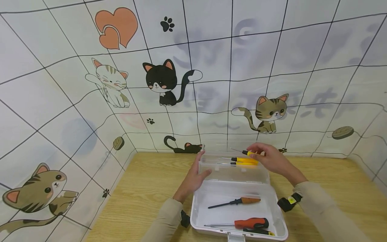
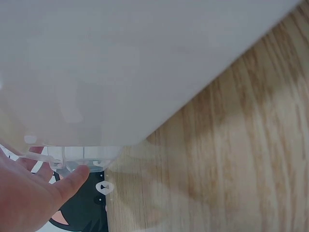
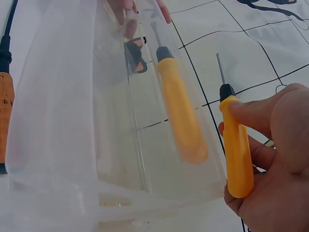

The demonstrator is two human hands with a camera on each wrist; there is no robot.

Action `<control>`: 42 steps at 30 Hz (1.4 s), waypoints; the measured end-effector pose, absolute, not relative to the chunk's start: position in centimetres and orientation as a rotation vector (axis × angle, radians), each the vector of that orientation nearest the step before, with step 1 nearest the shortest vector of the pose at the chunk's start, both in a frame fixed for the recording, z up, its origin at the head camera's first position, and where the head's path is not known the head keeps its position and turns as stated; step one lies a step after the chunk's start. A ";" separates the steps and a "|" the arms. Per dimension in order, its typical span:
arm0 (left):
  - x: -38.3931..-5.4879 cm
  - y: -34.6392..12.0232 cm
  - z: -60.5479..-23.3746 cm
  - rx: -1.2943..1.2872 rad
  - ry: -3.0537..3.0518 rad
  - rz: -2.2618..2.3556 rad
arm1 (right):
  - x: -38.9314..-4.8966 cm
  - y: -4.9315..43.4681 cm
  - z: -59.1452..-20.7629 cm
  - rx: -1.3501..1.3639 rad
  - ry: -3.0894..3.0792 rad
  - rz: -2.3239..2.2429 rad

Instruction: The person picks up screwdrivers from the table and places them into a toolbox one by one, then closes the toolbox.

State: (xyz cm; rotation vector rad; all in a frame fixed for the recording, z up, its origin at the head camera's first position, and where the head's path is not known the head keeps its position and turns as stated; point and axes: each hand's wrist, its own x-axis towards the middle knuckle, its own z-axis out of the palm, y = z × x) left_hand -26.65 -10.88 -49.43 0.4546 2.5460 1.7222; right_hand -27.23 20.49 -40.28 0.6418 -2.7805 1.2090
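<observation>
My right hand (image 1: 269, 158) pinches a small yellow-handled screwdriver (image 3: 236, 150) between thumb and fingers, above the raised clear lid (image 1: 235, 173) of a white toolbox (image 1: 195, 215). Its thin shaft points left in the head view. My left hand (image 1: 193, 178) grips the lid's left edge, thumb in front and fingers partly hidden behind. Inside the lid's clear compartment lies a yellow screwdriver (image 3: 181, 111). The head view shows two yellow handles there; I cannot tell if one is a reflection. A brown-handled screwdriver (image 1: 249, 200) and a red-and-black screwdriver (image 1: 249, 223) lie in the box.
Beside the red-and-black screwdriver lies a dark tool with a yellow end (image 1: 260, 232), at the box's front wall. A latch (image 1: 235, 237) hangs at the front. The wooden table (image 1: 145, 188) meets a cat-patterned cloth wall (image 1: 211, 101) behind the lid.
</observation>
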 end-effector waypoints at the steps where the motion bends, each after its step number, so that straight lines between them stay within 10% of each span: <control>1: -26.7 -10.9 -49.4 0.456 2.546 1.723 | -27.3 20.4 -40.3 0.648 -2.776 1.204; 42: -25.7 -10.7 -47.7 0.467 2.480 1.767 | -28.0 17.6 -42.2 0.557 -2.818 1.110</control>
